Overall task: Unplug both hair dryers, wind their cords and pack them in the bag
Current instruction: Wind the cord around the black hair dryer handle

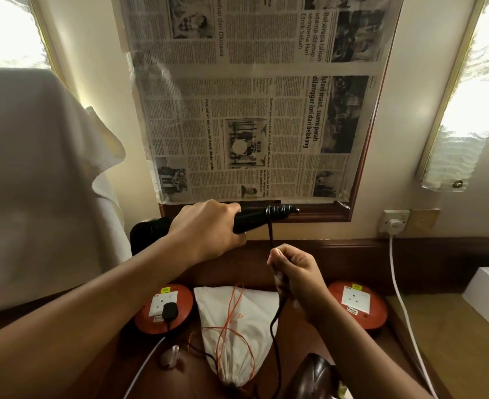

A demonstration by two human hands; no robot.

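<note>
Black hair dryer (255,218) held above worktop (309,341), left hand (208,228) fingers gripping its handle; cord (271,234) looped there. Right hand (295,272) pinches cord. White bag (237,326) below; second dryer (315,375), probably, bottom edge.

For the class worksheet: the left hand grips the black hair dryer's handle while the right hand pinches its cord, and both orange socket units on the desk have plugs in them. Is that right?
Not quite. The head view shows a black plug only in the left orange socket unit; the right orange socket unit is empty. The rest holds: left hand grips the hair dryer, right hand pinches its cord.
</note>
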